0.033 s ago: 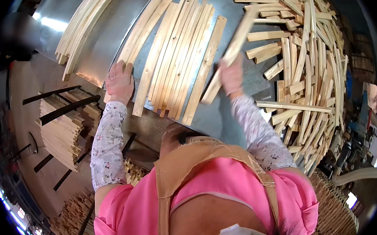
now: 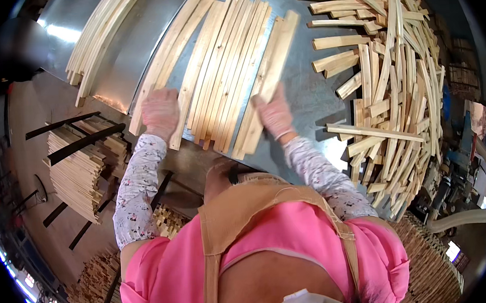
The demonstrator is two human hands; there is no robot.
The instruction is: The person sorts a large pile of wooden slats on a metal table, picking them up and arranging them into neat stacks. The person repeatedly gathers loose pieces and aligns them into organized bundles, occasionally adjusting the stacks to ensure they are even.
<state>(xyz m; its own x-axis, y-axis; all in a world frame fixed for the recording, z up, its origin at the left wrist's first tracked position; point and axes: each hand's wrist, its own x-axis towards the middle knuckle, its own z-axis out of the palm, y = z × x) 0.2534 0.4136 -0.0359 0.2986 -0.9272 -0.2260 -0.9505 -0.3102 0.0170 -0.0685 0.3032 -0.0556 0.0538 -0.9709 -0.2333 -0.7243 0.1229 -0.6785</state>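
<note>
Several long pale wooden strips (image 2: 220, 68) lie side by side on the metal tabletop (image 2: 304, 136) in front of me. My right hand (image 2: 274, 112) is closed around the edge of another wooden strip (image 2: 278, 53), which overlaps the rightmost strip of the row. At the row's left, my left hand (image 2: 160, 113) covers the near end of one strip in a pair of strips (image 2: 176, 38). Its fingers look curled but are smeared by motion, so whether they grip that strip cannot be made out.
A jumbled heap of wooden strips (image 2: 396, 84) covers the table's right side. Further strips (image 2: 100, 40) lie together at the far left. Below the table's left edge, a stack of strips (image 2: 75, 169) sits among dark bars (image 2: 87, 144). A pale hose (image 2: 467, 220) runs at the right.
My right hand has brought its wooden strip leftward, from above the bare metal to against the row. My left hand has shifted slightly down and right, its fingers now more curled.
</note>
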